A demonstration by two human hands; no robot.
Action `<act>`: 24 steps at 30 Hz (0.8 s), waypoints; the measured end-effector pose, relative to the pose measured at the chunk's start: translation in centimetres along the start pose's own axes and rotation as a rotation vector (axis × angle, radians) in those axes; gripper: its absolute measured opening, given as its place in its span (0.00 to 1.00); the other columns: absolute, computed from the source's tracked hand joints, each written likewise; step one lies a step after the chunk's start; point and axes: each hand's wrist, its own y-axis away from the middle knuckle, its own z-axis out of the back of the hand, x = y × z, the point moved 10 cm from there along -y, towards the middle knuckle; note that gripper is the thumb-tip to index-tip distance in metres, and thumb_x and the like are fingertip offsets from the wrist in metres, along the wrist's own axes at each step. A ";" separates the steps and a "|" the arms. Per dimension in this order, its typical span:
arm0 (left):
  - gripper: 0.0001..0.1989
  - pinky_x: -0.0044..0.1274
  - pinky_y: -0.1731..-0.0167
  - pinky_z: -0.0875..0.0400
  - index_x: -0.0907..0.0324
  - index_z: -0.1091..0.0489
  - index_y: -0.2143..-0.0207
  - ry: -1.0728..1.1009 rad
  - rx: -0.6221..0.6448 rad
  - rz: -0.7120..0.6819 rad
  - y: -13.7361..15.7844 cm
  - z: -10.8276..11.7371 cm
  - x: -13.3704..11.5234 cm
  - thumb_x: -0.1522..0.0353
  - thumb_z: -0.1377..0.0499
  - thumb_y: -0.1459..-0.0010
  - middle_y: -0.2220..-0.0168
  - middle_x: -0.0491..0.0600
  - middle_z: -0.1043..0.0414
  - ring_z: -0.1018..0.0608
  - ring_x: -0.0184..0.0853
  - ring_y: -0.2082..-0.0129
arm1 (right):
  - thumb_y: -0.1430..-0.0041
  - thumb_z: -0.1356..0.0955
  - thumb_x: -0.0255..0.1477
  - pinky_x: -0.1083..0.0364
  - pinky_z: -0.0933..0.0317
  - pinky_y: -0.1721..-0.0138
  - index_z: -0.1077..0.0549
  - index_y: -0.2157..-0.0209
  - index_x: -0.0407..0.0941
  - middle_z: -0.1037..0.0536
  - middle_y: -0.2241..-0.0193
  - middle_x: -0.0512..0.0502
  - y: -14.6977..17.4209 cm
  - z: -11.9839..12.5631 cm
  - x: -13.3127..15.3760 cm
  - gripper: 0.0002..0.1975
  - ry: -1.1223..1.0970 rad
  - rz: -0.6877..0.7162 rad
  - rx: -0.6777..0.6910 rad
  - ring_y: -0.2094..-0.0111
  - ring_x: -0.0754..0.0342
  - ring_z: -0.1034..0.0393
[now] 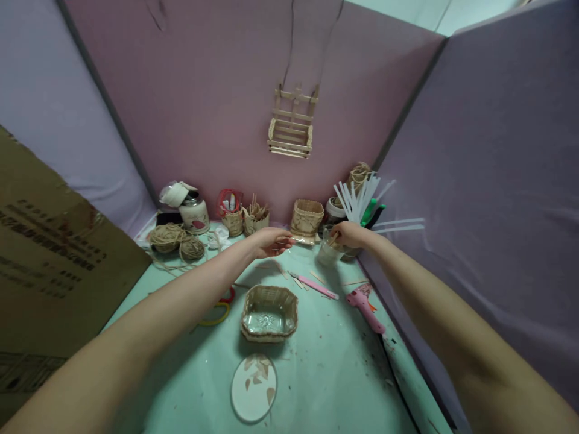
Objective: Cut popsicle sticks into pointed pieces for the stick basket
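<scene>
My right hand (349, 234) is at a translucent cup (329, 253) on the right of the table. Its fingers are closed around a small wooden stick (335, 237) at the cup's mouth. My left hand (273, 242) hovers to the left, palm turned partly up, with thumb and fingers apart and nothing clearly visible in them. Past its fingertips lies a small clear packet (304, 240), in front of a woven-look pot (307, 217). Nearer to me stands an eight-sided basket with a clear lining (269, 313). A white oval plate (253, 392) with brown flakes lies in front of it.
A pink glue gun (367, 308) with a black cord lies at right, near a pink craft knife (316, 284). Scissors (217, 313) lie under my left forearm. Twine balls (168, 239), a jar (194, 214) and white strips (357, 199) stand behind. A stick swing (292, 129) hangs on the wall.
</scene>
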 end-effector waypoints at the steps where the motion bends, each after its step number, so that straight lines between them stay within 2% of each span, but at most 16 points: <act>1: 0.02 0.17 0.76 0.35 0.61 0.29 0.73 0.006 -0.014 0.001 0.3 0.7 0.3 0.71 0.38 0.50 0.73 0.47 0.24 0.25 0.27 0.76 | 0.37 0.34 0.33 0.47 0.32 0.57 0.31 0.51 0.43 0.28 0.51 0.43 0.0 0.0 -0.1 0.15 0.004 0.002 0.004 0.56 0.49 0.29; 4: 0.03 0.18 0.76 0.35 0.61 0.29 0.74 0.027 -0.039 0.019 0.9 2.1 1.7 0.71 0.37 0.51 0.74 0.47 0.24 0.26 0.27 0.77 | 0.37 0.34 0.33 0.47 0.32 0.57 0.31 0.51 0.43 0.28 0.52 0.43 0.1 -0.3 -0.6 0.15 0.009 0.001 0.014 0.56 0.49 0.29; 10: 0.06 0.18 0.75 0.33 0.61 0.29 0.72 0.106 -0.008 0.020 2.0 2.3 4.3 0.71 0.34 0.53 0.73 0.48 0.24 0.24 0.29 0.74 | 0.37 0.34 0.33 0.46 0.32 0.57 0.31 0.51 0.43 0.28 0.52 0.43 0.0 -0.8 -1.3 0.15 -0.011 -0.015 0.004 0.56 0.49 0.29; 17: 0.04 0.16 0.77 0.33 0.61 0.30 0.71 0.204 -0.024 0.009 3.2 3.4 5.4 0.72 0.37 0.49 0.74 0.48 0.25 0.24 0.27 0.75 | 0.37 0.34 0.33 0.47 0.32 0.57 0.30 0.51 0.43 0.28 0.52 0.43 0.4 -0.8 -1.6 0.14 -0.011 -0.023 -0.013 0.56 0.49 0.29; 24: 0.03 0.16 0.77 0.32 0.64 0.31 0.69 0.187 -0.070 0.018 3.3 4.9 6.7 0.73 0.43 0.42 0.71 0.48 0.27 0.26 0.26 0.74 | 0.37 0.35 0.33 0.47 0.32 0.57 0.30 0.52 0.44 0.28 0.52 0.43 0.3 -0.6 -1.3 0.13 0.020 -0.022 -0.022 0.56 0.50 0.29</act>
